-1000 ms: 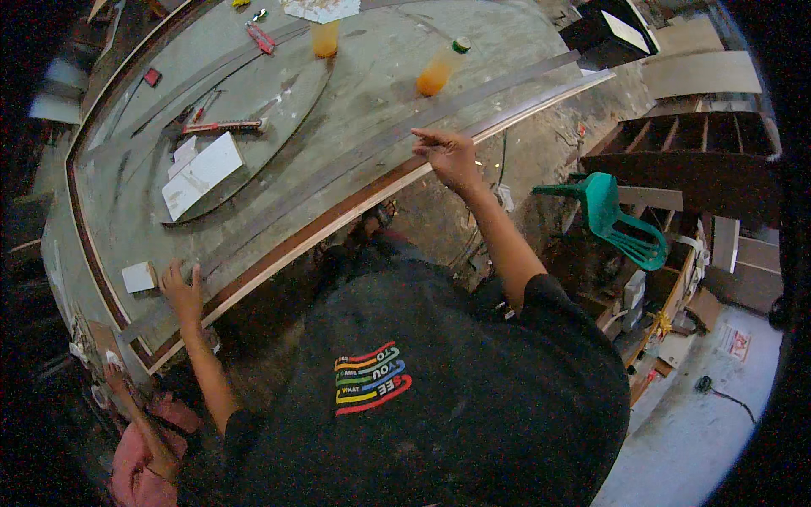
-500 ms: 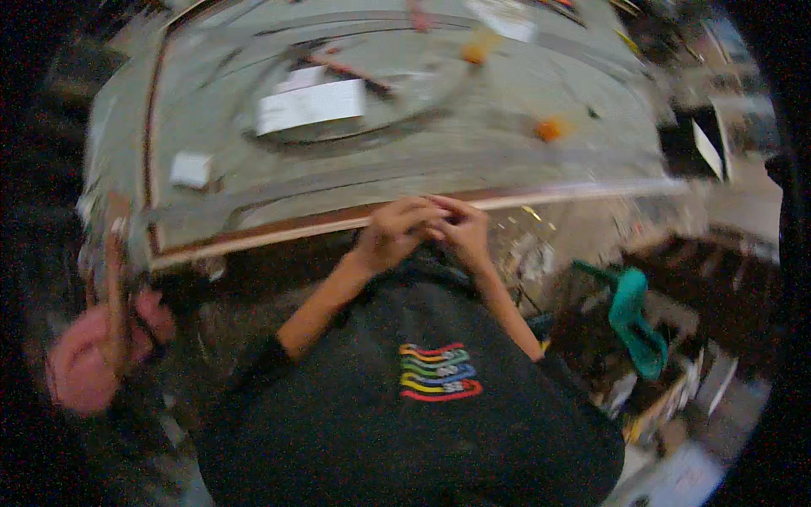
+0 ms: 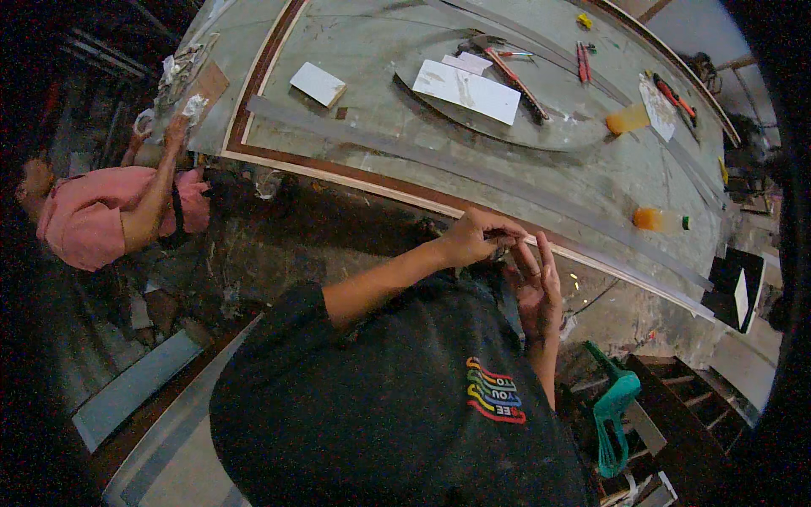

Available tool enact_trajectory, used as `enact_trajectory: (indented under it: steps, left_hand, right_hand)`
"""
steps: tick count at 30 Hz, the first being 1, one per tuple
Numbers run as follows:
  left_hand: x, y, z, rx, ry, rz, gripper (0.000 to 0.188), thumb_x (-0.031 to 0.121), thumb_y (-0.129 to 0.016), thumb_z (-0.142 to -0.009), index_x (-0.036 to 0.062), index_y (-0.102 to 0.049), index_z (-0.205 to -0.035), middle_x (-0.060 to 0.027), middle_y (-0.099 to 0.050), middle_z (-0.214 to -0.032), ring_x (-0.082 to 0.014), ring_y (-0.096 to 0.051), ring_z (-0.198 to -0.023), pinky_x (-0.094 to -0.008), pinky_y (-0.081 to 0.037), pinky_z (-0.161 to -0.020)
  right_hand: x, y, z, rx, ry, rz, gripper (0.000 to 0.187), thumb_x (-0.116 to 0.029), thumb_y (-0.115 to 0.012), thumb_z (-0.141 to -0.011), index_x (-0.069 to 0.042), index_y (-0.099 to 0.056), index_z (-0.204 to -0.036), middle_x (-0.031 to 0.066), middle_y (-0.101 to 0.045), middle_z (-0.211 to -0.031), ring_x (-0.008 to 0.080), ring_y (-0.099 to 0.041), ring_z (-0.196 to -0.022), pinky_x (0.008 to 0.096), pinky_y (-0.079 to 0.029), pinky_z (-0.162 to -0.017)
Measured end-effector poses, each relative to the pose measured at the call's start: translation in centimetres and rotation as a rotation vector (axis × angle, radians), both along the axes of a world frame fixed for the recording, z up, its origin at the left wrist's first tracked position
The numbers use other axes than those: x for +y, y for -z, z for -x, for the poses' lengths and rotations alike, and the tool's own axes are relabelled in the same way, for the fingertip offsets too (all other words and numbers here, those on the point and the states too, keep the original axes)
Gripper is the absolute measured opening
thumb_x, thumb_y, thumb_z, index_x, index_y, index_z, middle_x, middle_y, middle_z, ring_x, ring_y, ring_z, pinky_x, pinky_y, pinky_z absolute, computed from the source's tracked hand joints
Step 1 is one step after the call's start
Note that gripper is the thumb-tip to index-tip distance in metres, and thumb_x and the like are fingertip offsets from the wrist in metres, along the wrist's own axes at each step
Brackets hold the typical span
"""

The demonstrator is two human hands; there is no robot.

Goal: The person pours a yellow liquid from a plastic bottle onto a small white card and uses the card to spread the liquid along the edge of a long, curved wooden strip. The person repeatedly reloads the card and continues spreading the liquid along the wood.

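Both of my hands are close together in front of my shirt, at the near edge of a large greenish table (image 3: 372,139). My left hand (image 3: 477,238) has its fingers pinched together beside the right fingers; whatever they hold, if anything, is too small to make out. My right hand (image 3: 537,291) is turned up, with its fingers stretched out and slightly apart. Just past the hands runs the table's brown and pale edge strip (image 3: 397,188). A long grey strip (image 3: 473,173) lies on the surface beyond it.
On the table are a hammer (image 3: 519,84), white rectangular pieces (image 3: 473,91), a white block (image 3: 318,84), red-handled pliers (image 3: 584,62) and bottles of orange liquid (image 3: 659,220). A person in pink (image 3: 110,211) works at the left corner. A green plastic chair (image 3: 615,414) stands at lower right.
The view has swung left, bringing the person in pink further into sight. My right hand has come away from its clasp with the left, its fingers now straightened.
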State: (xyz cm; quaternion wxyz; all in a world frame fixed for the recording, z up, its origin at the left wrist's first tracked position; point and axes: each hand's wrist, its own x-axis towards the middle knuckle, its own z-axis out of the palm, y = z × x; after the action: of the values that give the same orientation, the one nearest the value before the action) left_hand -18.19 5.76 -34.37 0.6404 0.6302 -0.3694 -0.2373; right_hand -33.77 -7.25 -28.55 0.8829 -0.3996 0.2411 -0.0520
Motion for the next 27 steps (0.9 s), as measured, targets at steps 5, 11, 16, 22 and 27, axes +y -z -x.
enact_trajectory:
  steps: [5,11,16,22,27]
  left_hand:
    - [-1.8,0.9,-1.0,0.321,-0.163,-0.18,0.027,0.016,-0.076,-0.091,-0.0016,-0.07,-0.111,-0.0094,-0.074,-0.101,-0.0158,-0.069,-0.091,-0.0308,-0.056,-0.083]
    - [-1.9,-2.2,0.2,0.424,-0.22,-0.063,0.04,0.006,-0.073,-0.092,0.0009,-0.054,-0.127,-0.0104,-0.071,-0.101,-0.0171,-0.069,-0.09,-0.0315,-0.059,-0.082]
    - [-4.4,-3.0,0.0,0.413,-0.22,-0.032,0.038,-0.001,-0.07,-0.092,0.0011,-0.053,-0.125,-0.0091,-0.07,-0.098,-0.0153,-0.069,-0.089,-0.0286,-0.058,-0.081]
    - [-9.8,-3.2,1.6,0.359,-0.134,0.036,0.029,0.0,-0.069,-0.091,0.0033,-0.054,-0.115,-0.0081,-0.07,-0.101,-0.0154,-0.068,-0.093,-0.0303,-0.057,-0.085]
    - [-13.6,-4.0,3.4,0.28,-0.154,0.011,0.024,0.0,-0.068,-0.092,0.0028,-0.054,-0.111,-0.0082,-0.069,-0.093,-0.0159,-0.068,-0.091,-0.03,-0.055,-0.085]
  right_hand:
    - [0.7,0.8,-2.2,-0.012,-0.177,0.551,0.066,-0.026,-0.06,-0.101,-0.005,-0.032,-0.157,0.0151,-0.04,-0.157,0.0248,-0.039,-0.144,0.0399,-0.033,-0.117]
    - [-1.1,-1.3,-1.1,-0.203,-0.289,1.02,0.07,-0.03,-0.061,-0.1,-0.007,-0.03,-0.158,0.0192,-0.048,-0.148,0.0339,-0.051,-0.128,0.0427,-0.037,-0.11]
    - [-4.1,-1.6,-1.1,-0.162,-0.331,0.99,0.067,-0.028,-0.057,-0.101,-0.008,-0.029,-0.159,0.0166,-0.054,-0.142,0.0302,-0.051,-0.123,0.0397,-0.035,-0.111]
    - [-8.6,-1.1,1.5,-0.195,-0.158,1.008,0.064,-0.028,-0.06,-0.099,-0.009,-0.036,-0.156,0.0173,-0.057,-0.139,0.0306,-0.053,-0.121,0.0411,-0.037,-0.11]
    - [-16.8,-0.5,3.1,-0.011,0.135,0.569,0.053,-0.028,-0.06,-0.101,-0.009,-0.049,-0.149,0.018,-0.056,-0.143,0.0256,-0.049,-0.135,0.041,-0.035,-0.115]
